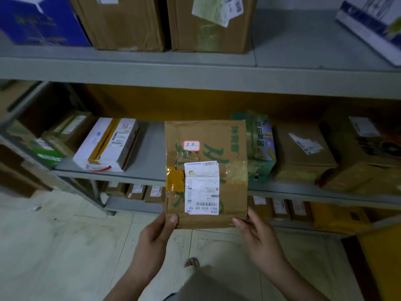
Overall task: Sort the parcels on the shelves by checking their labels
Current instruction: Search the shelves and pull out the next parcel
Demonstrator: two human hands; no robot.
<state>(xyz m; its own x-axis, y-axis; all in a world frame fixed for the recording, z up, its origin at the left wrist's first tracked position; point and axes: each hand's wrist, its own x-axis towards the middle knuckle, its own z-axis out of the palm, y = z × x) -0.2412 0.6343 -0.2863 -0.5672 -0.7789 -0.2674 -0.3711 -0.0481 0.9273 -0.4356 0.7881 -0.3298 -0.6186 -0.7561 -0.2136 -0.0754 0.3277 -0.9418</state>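
Observation:
I hold a flat brown cardboard parcel (230, 192) with green print in front of the middle shelf (149, 155). A white shipping label (201, 187) with a barcode faces me upside down, and a small red-framed sticker (191, 145) sits above it. My left hand (156, 237) grips the parcel's lower left corner with the thumb on top. My right hand (258, 237) grips the lower right corner the same way.
On the middle shelf lie a white box with yellow tape (106, 144), a green printed box (260, 146) and brown cartons (303, 153). Large cartons (208, 25) and a blue box (39, 20) stand on the upper shelf. Small parcels (136, 191) fill the bottom shelf. Tiled floor lies below.

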